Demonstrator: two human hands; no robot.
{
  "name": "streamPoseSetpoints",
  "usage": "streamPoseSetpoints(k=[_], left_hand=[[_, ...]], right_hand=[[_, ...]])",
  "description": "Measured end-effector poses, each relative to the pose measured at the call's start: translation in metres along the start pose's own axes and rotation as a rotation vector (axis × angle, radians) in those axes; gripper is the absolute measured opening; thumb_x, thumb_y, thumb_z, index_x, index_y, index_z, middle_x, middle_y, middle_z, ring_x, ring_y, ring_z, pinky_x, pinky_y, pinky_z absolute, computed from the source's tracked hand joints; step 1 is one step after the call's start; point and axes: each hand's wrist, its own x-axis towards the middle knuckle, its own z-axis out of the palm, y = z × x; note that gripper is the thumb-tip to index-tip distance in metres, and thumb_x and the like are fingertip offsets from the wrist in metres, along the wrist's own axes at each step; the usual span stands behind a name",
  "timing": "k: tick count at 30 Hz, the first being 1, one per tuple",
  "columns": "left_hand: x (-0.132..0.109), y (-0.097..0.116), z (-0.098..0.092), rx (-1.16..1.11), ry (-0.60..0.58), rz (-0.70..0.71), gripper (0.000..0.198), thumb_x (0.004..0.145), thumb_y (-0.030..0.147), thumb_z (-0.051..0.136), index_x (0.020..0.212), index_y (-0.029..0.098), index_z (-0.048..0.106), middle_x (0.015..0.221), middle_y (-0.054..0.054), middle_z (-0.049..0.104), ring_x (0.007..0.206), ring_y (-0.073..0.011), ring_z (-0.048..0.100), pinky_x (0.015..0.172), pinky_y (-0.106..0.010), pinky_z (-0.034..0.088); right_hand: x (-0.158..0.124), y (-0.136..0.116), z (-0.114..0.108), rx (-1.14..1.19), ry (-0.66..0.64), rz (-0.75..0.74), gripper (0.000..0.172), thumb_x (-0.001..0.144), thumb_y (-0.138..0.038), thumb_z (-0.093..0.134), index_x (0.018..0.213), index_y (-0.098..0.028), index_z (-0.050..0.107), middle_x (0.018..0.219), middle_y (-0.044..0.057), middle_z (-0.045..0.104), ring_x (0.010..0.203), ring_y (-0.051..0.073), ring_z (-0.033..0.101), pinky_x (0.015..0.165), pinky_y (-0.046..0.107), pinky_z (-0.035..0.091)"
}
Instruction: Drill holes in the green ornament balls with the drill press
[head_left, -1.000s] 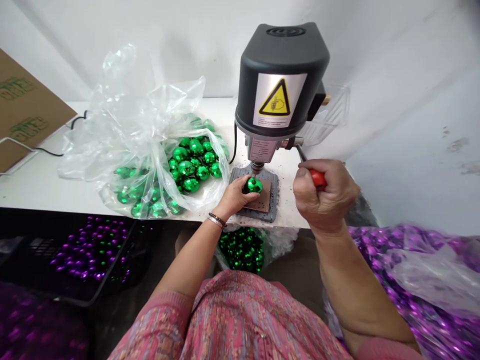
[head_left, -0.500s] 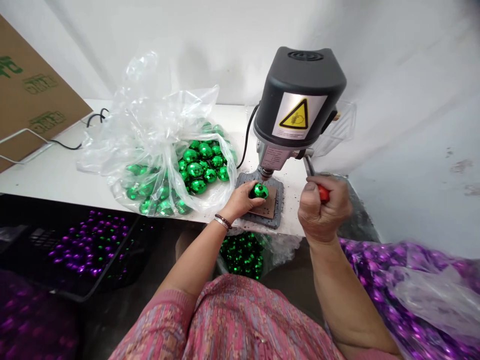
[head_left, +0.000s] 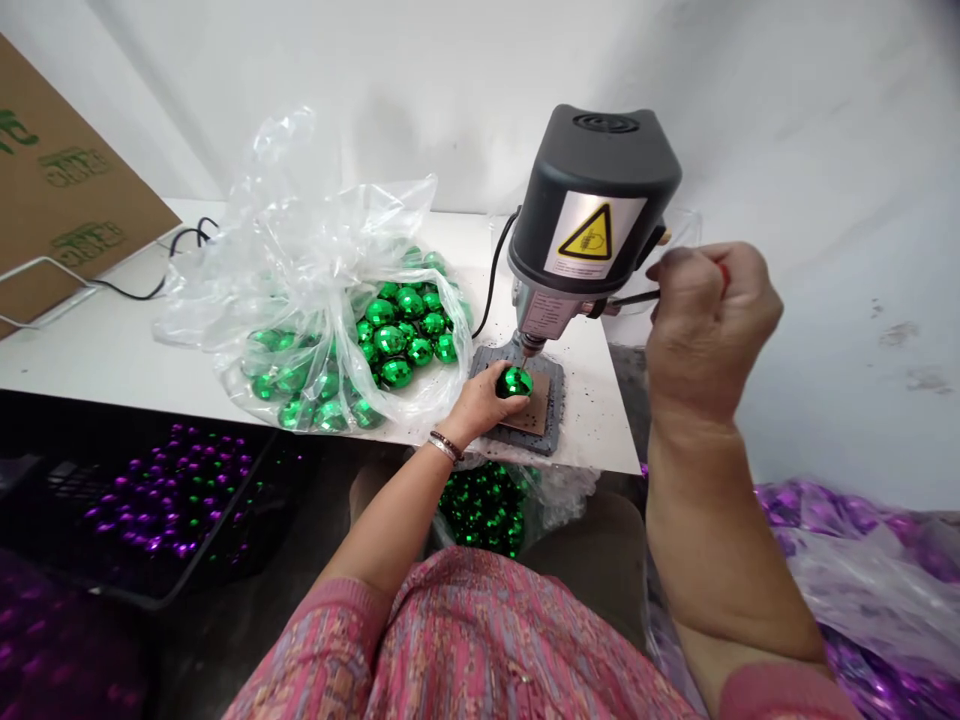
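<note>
My left hand (head_left: 484, 402) grips a shiny green faceted ball (head_left: 516, 382) from its left side, over a brown board (head_left: 534, 410) on the grey base (head_left: 553, 400) of a bench drill press (head_left: 592, 200). The thin drill bit (head_left: 523, 362) points down at the top of the ball; whether it touches cannot be made out. My right hand (head_left: 709, 320) is closed around the red-knobbed feed lever (head_left: 637, 297) on the drill's right side, and the fingers hide most of the knob.
A clear plastic bag (head_left: 300, 250) of green balls (head_left: 397, 340) lies on the white table (head_left: 112, 370) to the left. A cardboard box (head_left: 67, 190) stands beyond it. Below are a black crate (head_left: 187, 570) of purple and green balls and a bag (head_left: 862, 570) of purple balls.
My right hand has swung the lever up and to the right, and the drill bit now shows above the ball. My left hand still holds the ball at almost the same place.
</note>
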Motion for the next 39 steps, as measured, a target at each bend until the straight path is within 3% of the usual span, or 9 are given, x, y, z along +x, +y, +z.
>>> streamPoseSetpoints(k=[3,8,9,11,14,18,22,34,39], left_hand=[[-0.022,0.001,-0.008,-0.004,-0.056,0.031,0.053,0.077,0.030,0.073,0.127,0.016,0.063,0.104,-0.005,0.073,0.090,-0.0212,0.068,0.084,-0.032,0.054],[-0.063,-0.018,-0.018,-0.028,-0.340,0.165,0.073,0.070,0.034,0.080,0.138,0.022,0.056,0.136,-0.010,0.063,0.089,-0.0185,0.068,0.087,-0.033,0.056],[-0.066,-0.023,-0.020,-0.026,-0.307,0.150,0.069,0.073,0.035,0.078,0.138,0.022,0.056,0.136,-0.011,0.063,0.085,-0.0172,0.068,0.086,-0.033,0.057],[-0.067,-0.034,-0.021,0.019,-0.104,0.080,0.052,0.085,0.034,0.066,0.134,0.019,0.059,0.130,-0.011,0.066,0.089,-0.0178,0.068,0.090,-0.035,0.056],[-0.059,-0.049,-0.020,0.183,0.195,-0.011,0.034,0.093,0.020,0.049,0.123,0.013,0.065,0.124,-0.015,0.068,0.114,-0.0235,0.063,0.107,-0.040,0.047],[-0.056,-0.066,-0.009,0.350,0.145,0.017,0.035,0.093,0.017,0.048,0.123,0.009,0.063,0.119,-0.019,0.069,0.114,-0.0266,0.063,0.104,-0.041,0.048],[-0.063,-0.072,0.006,0.463,0.225,0.009,0.037,0.094,0.021,0.050,0.128,0.014,0.060,0.104,-0.014,0.071,0.101,-0.0246,0.065,0.093,-0.039,0.052],[-0.077,-0.062,0.032,0.457,0.320,-0.033,0.036,0.093,0.021,0.049,0.125,0.013,0.064,0.095,-0.015,0.069,0.094,-0.0260,0.064,0.088,-0.040,0.053],[-0.079,-0.050,0.016,0.411,0.265,-0.020,0.033,0.091,0.020,0.053,0.121,0.016,0.067,0.101,-0.013,0.071,0.098,-0.0248,0.066,0.092,-0.038,0.053]], right_hand=[[0.014,-0.006,0.000,0.009,-0.037,0.080,0.018,0.087,-0.026,0.052,0.071,-0.017,0.050,0.060,-0.005,0.046,0.058,0.007,0.040,0.065,0.026,0.038],[0.010,-0.005,0.000,0.022,-0.042,0.063,0.016,0.089,-0.022,0.050,0.075,-0.016,0.050,0.066,-0.005,0.049,0.060,0.006,0.041,0.068,0.026,0.039],[0.009,-0.005,0.000,0.022,-0.042,0.060,0.015,0.089,-0.021,0.050,0.075,-0.016,0.050,0.066,-0.005,0.048,0.060,0.006,0.041,0.068,0.025,0.039],[0.009,-0.004,0.000,0.026,-0.044,0.058,0.014,0.089,-0.019,0.050,0.075,-0.015,0.050,0.065,-0.005,0.047,0.060,0.005,0.040,0.067,0.024,0.039],[0.010,-0.003,0.001,0.052,-0.039,0.055,0.014,0.089,-0.020,0.051,0.075,-0.016,0.050,0.065,-0.005,0.047,0.060,0.005,0.040,0.066,0.024,0.039],[0.011,-0.001,0.001,0.061,-0.036,0.044,0.016,0.088,-0.022,0.054,0.074,-0.016,0.049,0.063,-0.006,0.047,0.059,0.005,0.040,0.066,0.025,0.039],[0.012,0.000,0.000,0.046,-0.057,0.020,0.018,0.089,-0.024,0.052,0.073,-0.017,0.049,0.063,-0.006,0.049,0.058,0.005,0.041,0.064,0.024,0.038],[0.023,0.018,-0.010,0.159,-0.134,0.011,0.019,0.087,-0.029,0.055,0.073,-0.015,0.054,0.061,-0.005,0.046,0.059,0.006,0.041,0.059,0.023,0.035],[0.023,0.020,-0.011,0.135,-0.133,-0.006,0.020,0.086,-0.031,0.057,0.076,-0.014,0.059,0.061,-0.003,0.049,0.060,0.007,0.045,0.060,0.025,0.039]])
